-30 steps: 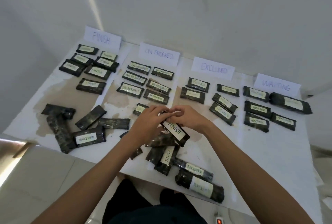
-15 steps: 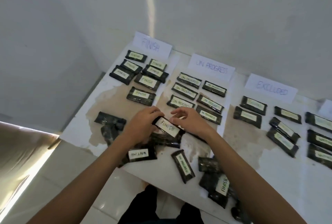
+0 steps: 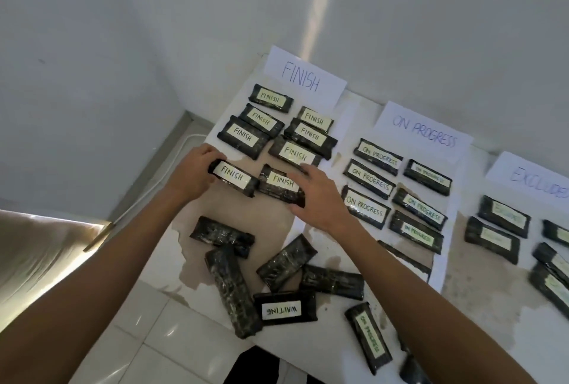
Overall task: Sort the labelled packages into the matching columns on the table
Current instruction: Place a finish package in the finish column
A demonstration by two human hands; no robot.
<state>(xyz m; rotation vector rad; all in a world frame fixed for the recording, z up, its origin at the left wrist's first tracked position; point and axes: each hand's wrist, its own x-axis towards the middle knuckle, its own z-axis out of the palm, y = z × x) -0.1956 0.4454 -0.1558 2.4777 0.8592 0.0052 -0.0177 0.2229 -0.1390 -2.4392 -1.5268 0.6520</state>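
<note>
Where the frame ends at right, the EXCLUDED sign (image 3: 535, 181) is cut off and the EXCLUDED packs (image 3: 503, 215) have blurred labels. The left hand (image 3: 191, 175) grips the end of a FINISH pack (image 3: 232, 177), front row under the FINISH sign (image 3: 303, 77), eight such packs in all; the right hand (image 3: 320, 198) lies spread over its neighbour (image 3: 278, 186). Six ON PROGRESS packs (image 3: 368, 178) lie sorted.

Operator: What light do you work under?
Manual: Dim, cool room light. A pale streak (image 3: 317, 7) marks the wall (image 3: 123, 44); warm glare (image 3: 61, 248) burns out your lower left.
Operator: Sharpness?
Manual: Your central labels (image 3: 232, 174) read clearly; right-edge labels (image 3: 508, 216) smear, and the table (image 3: 172, 260) edges bow.
</note>
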